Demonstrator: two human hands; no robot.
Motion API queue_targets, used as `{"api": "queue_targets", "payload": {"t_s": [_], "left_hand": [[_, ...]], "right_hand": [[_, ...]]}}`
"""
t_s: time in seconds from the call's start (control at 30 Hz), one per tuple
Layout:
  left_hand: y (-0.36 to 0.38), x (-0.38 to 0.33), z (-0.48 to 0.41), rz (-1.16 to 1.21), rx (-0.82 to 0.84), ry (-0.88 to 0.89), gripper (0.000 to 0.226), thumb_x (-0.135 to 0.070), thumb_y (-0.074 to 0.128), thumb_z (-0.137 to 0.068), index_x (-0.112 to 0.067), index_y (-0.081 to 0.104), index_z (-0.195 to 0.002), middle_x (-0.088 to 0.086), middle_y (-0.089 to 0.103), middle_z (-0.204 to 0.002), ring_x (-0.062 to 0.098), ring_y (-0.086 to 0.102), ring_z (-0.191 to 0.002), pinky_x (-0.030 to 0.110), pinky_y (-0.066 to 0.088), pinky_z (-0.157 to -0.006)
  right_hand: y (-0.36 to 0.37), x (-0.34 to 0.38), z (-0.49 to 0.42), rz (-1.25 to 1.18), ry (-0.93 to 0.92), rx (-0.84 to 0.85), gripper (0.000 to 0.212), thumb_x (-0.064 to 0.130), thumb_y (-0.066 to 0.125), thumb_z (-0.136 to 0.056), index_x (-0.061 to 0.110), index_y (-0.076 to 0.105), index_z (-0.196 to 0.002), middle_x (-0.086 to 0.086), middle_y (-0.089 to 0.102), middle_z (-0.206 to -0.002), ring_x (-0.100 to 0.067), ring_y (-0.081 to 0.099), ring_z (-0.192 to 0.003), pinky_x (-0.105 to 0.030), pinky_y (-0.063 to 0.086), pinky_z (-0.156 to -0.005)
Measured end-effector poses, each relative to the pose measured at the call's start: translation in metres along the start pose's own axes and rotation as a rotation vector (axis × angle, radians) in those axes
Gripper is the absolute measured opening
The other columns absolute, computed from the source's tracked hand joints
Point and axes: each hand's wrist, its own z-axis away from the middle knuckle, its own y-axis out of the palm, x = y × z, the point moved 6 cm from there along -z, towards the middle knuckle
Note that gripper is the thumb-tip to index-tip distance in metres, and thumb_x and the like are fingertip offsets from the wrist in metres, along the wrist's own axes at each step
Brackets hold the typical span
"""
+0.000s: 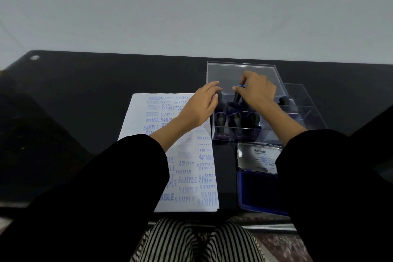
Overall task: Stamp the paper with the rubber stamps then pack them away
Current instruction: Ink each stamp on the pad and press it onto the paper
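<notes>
A white paper (187, 168) covered with blue stamped words lies on the black table in front of me. To its right stands a clear plastic box (244, 132) with its lid raised, holding several black rubber stamps (235, 118). My right hand (257, 89) grips a black stamp with a blue band (239, 93), tilted over the box's back row. At the box's left edge, my left hand (202, 106) rests its fingers on another stamp (220, 97). An open blue ink pad (258, 189) with a silver lid (258, 158) sits near the table's front edge.
A second clear box (306, 110) stands just right of the stamp box. The black table (85, 91) reaches a pale wall at the back. My dark sleeves cover part of the paper and the ink pad. Striped trousers show below the table edge.
</notes>
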Motion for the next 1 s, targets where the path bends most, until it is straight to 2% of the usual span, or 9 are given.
{"api": "queue_targets", "payload": {"t_s": [0.2, 0.37, 0.67, 0.83, 0.93, 1.0], "left_hand": [[0.002, 0.002, -0.001, 0.001, -0.002, -0.008, 0.038, -0.021, 0.030, -0.102, -0.009, 0.047, -0.134, 0.004, 0.035, -0.150, 0.018, 0.033, -0.138, 0.019, 0.022, -0.107], [0.001, 0.002, -0.001, 0.001, -0.001, -0.011, 0.037, -0.019, 0.030, -0.102, -0.008, 0.048, -0.133, 0.004, 0.035, -0.150, 0.018, 0.033, -0.138, 0.019, 0.022, -0.108], [0.001, -0.001, 0.000, 0.000, 0.006, -0.016, 0.038, -0.019, 0.029, -0.102, -0.008, 0.047, -0.133, 0.004, 0.033, -0.151, 0.019, 0.033, -0.138, 0.024, 0.025, -0.110], [0.000, -0.002, 0.001, -0.001, 0.010, -0.020, 0.039, -0.019, 0.029, -0.102, -0.007, 0.044, -0.137, 0.005, 0.032, -0.152, 0.020, 0.033, -0.138, 0.025, 0.024, -0.111], [0.000, -0.003, 0.001, -0.010, 0.011, -0.019, 0.041, -0.018, 0.029, -0.102, -0.005, 0.041, -0.140, 0.006, 0.032, -0.152, 0.019, 0.032, -0.139, 0.024, 0.022, -0.112], [-0.001, -0.003, 0.001, -0.008, 0.012, -0.022, 0.042, -0.018, 0.029, -0.102, -0.005, 0.039, -0.141, 0.006, 0.032, -0.152, 0.019, 0.031, -0.139, 0.023, 0.021, -0.113]], "right_hand": [[0.006, 0.003, -0.004, 0.051, -0.013, 0.026, 0.025, 0.036, 0.059, -0.089, 0.012, 0.058, -0.097, -0.012, 0.068, -0.094, -0.030, 0.062, -0.090, -0.030, 0.037, -0.065], [0.022, 0.011, -0.005, 0.117, -0.046, 0.142, 0.028, 0.035, 0.063, -0.087, 0.016, 0.061, -0.108, -0.011, 0.067, -0.104, -0.029, 0.062, -0.097, -0.031, 0.040, -0.069], [0.021, 0.011, -0.005, 0.183, -0.023, 0.136, 0.037, 0.038, 0.065, -0.084, 0.019, 0.062, -0.116, -0.011, 0.067, -0.107, -0.028, 0.063, -0.098, -0.030, 0.042, -0.071], [0.015, 0.021, -0.003, 0.151, -0.082, 0.023, 0.031, 0.037, 0.064, -0.086, 0.015, 0.065, -0.108, -0.011, 0.069, -0.100, -0.029, 0.065, -0.093, -0.029, 0.040, -0.067], [0.021, 0.027, -0.004, 0.090, -0.064, 0.092, 0.028, 0.037, 0.064, -0.086, 0.012, 0.071, -0.097, -0.011, 0.071, -0.095, -0.029, 0.065, -0.092, -0.029, 0.043, -0.066], [0.026, 0.027, -0.006, 0.042, -0.029, 0.150, 0.030, 0.037, 0.064, -0.085, 0.011, 0.072, -0.097, -0.012, 0.071, -0.095, -0.029, 0.065, -0.091, -0.030, 0.044, -0.066]]}}
